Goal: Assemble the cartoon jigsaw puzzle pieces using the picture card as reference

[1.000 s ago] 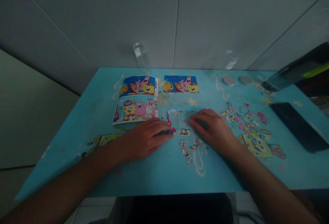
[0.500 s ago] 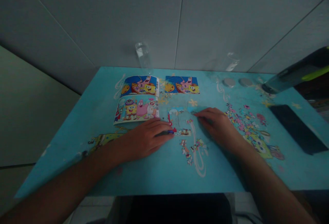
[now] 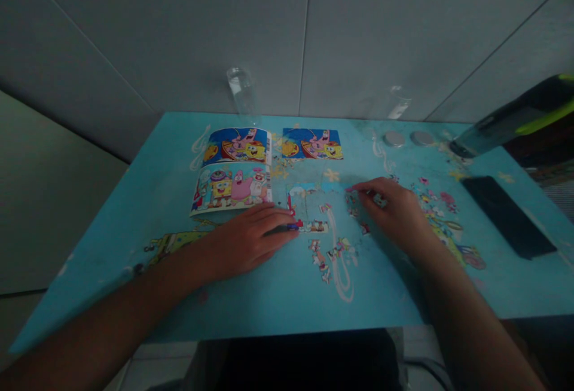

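A partly joined jigsaw puzzle [image 3: 314,226] lies on the table between my hands, its border forming an open frame. My left hand [image 3: 253,237] lies flat with fingers stretched, their tips touching the puzzle's lower left corner. My right hand [image 3: 390,208] is to the right of the puzzle's upper edge, thumb and forefinger pinched on a small pinkish puzzle piece [image 3: 348,189], mostly hidden by the fingertips. Loose puzzle pieces [image 3: 319,257] lie below the frame, and several more sit under and beside my right palm.
An open picture sheet [image 3: 233,182] stands left of a flat picture card [image 3: 311,143]. Clear jars [image 3: 242,95] are at the wall, near two silver lids [image 3: 394,139]. A bottle [image 3: 493,122] and a dark phone-like slab [image 3: 509,216] occupy the right side of the printed blue table [image 3: 147,199].
My right hand has shifted a little right and away from me, uncovering loose pieces near its fingers. My left hand stays at the puzzle's corner. The whole view has moved slightly.
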`<action>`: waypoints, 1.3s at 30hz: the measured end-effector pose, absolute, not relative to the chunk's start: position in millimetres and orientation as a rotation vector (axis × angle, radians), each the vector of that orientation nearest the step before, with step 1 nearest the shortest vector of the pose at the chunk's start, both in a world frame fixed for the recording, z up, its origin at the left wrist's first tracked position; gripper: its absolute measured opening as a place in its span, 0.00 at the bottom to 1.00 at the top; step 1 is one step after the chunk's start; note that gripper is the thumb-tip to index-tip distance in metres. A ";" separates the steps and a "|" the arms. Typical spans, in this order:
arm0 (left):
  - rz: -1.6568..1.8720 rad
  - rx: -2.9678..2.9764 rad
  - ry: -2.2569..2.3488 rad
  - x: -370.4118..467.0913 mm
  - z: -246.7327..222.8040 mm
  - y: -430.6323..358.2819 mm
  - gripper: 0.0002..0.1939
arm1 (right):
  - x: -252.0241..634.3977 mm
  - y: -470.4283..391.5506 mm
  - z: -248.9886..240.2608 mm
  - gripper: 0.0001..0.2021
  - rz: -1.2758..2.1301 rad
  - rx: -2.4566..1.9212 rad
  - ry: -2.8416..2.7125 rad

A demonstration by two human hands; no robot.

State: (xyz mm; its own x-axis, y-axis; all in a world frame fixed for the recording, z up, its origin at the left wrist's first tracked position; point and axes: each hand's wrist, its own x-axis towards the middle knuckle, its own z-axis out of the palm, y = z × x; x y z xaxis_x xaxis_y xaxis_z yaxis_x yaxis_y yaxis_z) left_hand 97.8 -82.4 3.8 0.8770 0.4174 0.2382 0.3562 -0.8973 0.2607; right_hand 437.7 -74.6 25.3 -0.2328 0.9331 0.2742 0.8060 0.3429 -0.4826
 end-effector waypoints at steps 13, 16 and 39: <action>0.377 2.886 0.598 97.8 4.0 -82.8 0.22 | 402.9 -84.5 17.8 0.13 0.427 -1.275 -2.315; 0.388 2.880 0.601 98.1 4.8 -83.1 0.22 | 402.8 -84.2 14.3 0.13 0.410 -1.257 -2.363; 0.429 2.853 0.595 97.9 4.6 -82.8 0.24 | 408.6 -83.6 20.8 0.05 0.403 -1.307 -2.420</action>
